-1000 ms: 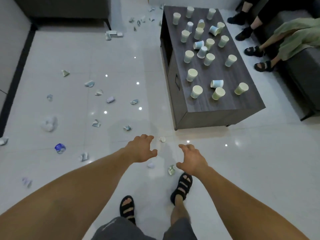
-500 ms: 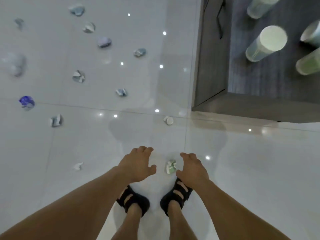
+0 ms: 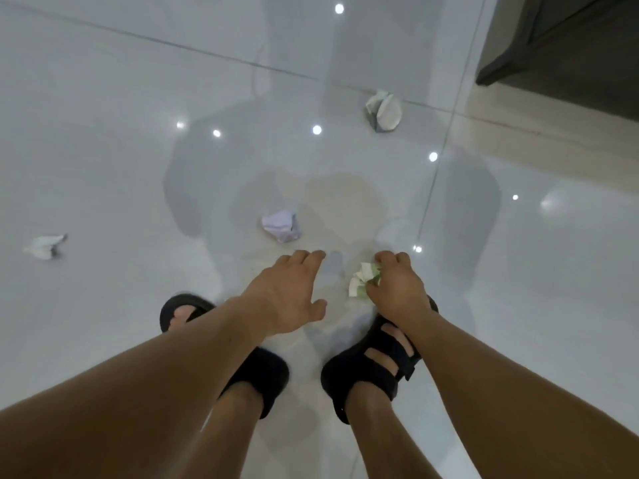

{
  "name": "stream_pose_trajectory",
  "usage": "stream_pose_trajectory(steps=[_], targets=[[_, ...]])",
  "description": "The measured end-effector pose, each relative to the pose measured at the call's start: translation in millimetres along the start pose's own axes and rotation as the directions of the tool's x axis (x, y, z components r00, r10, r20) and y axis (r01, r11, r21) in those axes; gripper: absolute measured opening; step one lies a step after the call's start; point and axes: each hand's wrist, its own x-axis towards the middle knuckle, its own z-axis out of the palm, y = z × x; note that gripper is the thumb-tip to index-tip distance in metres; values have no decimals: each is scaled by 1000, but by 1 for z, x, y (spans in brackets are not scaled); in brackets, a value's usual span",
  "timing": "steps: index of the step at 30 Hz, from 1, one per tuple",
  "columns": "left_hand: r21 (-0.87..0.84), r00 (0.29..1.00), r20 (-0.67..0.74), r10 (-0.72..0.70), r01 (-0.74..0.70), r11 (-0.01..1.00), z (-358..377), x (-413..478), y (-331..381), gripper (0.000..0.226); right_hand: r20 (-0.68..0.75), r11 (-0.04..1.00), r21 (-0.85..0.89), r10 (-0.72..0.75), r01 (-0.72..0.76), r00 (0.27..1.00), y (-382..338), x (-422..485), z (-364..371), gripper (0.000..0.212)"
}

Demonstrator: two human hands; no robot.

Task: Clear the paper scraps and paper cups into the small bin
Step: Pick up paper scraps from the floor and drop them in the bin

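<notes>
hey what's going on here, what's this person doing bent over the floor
A person is picking litter off a glossy tiled floor. Their right hand is closing on a green-and-white paper scrap by their sandals, while the left hand hovers open and empty. A lilac scrap and a crushed cup lie ahead.

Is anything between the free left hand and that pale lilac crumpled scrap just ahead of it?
Nothing visible. The left hand hovers open above bare glossy white floor tile, with the pale lilac crumpled paper scrap just beyond its fingertips. The right hand is closing on a green-and-white crumpled scrap, off to the side.
</notes>
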Motion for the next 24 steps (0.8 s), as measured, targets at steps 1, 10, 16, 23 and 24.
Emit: stream_pose_trajectory(steps=[1,10,16,23,24], targets=[[-14,1000,1,4,-4,1000,4,-1,-2,84,-10,1000,16,-5,5,1000,-1,0,2,44],[-72,981,-180,73,-87,994,-36,-38,-11,107,19,909,342,-260,238,965,-96,-44,-45,57],[-232,938,-344,-48,-36,972,-66,-67,-40,77,38,817,512,-330,265,943,-158,-51,-65,53],[-311,895,-340,-287,181,933,-33,-78,-116,70,-98,877,-270,-436,398,895,-167,5,-21,71],[-326,884,-347,-313,199,924,-25,-79,-126,71,-67,851,-368,-427,375,902,-167,14,-10,74]])
